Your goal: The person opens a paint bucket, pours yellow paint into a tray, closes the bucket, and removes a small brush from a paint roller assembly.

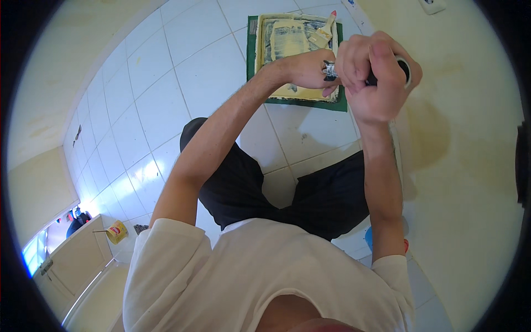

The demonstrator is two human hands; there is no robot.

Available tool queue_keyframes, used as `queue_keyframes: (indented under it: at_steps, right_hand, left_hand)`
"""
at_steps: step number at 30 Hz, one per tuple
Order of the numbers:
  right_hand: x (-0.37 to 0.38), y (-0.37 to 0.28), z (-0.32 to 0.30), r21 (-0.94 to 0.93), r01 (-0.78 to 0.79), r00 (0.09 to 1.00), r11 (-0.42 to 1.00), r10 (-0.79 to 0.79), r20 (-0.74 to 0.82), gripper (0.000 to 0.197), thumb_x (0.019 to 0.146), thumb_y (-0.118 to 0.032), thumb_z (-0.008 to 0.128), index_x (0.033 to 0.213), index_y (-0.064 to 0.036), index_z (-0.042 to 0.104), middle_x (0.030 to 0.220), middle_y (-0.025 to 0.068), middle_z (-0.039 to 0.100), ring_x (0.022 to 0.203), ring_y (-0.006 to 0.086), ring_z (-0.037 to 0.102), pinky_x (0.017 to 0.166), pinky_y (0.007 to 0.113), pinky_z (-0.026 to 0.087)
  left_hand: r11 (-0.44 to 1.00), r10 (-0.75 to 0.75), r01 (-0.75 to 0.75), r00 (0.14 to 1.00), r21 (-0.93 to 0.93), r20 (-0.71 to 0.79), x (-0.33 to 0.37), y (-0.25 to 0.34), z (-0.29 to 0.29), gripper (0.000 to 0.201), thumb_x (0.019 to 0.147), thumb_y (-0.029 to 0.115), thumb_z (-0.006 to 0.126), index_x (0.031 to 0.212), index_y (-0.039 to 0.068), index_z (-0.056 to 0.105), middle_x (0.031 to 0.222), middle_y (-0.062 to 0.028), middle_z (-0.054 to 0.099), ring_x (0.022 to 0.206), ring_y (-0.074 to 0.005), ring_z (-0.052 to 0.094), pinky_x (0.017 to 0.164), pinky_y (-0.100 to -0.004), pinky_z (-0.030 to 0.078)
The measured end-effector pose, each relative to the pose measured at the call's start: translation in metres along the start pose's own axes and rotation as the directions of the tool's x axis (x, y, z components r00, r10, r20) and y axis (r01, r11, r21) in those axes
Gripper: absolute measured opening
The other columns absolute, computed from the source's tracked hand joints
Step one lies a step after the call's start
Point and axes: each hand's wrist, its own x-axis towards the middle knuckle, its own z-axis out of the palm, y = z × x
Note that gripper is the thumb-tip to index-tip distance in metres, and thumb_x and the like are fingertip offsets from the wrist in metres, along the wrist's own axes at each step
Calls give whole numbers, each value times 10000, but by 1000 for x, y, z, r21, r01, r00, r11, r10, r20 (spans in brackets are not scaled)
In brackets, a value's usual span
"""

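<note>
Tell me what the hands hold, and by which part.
The right hand is closed around the dark handle of a tool, its kind unclear. The left hand is beside a silvery piece; whether it grips that cannot be told.

Widest passage, from where I stand, runs left of tray (259, 41), over tiled floor (149, 94); right side tight, wall (470, 171) near right hand (381, 77) and dark handle (405, 67) in its fist; left hand (310, 67) and left forearm (243, 108) block view and way straight down to tray's near part; brush (325, 33) takes up far right corner; gap between knees (192, 133) leads down to floor; yellow can (117, 232) stands well apart, leftward.
</note>
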Motion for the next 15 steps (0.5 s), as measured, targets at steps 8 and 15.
queue_keyframes:
  at_steps: [8,15]
  right_hand:
    - [2,-23,17,66,24,991,998,-32,132,408,945,-185,459,582,-39,341,488,42,342,398,104,294,390,269,219]
    - [-1,-33,26,0,-91,996,996,91,-13,445,933,-148,600,520,-40,475,472,-34,439,433,28,354,395,256,235]
  left_hand:
    - [988,38,-56,991,-140,-132,-20,24,9,239,842,175,524,657,60,622,626,-20,617,657,-170,565,669,-308,453]
    - [986,70,-75,997,-152,-36,-35,32,12,309,885,183,510,620,66,615,596,4,592,585,-146,500,598,-299,420]
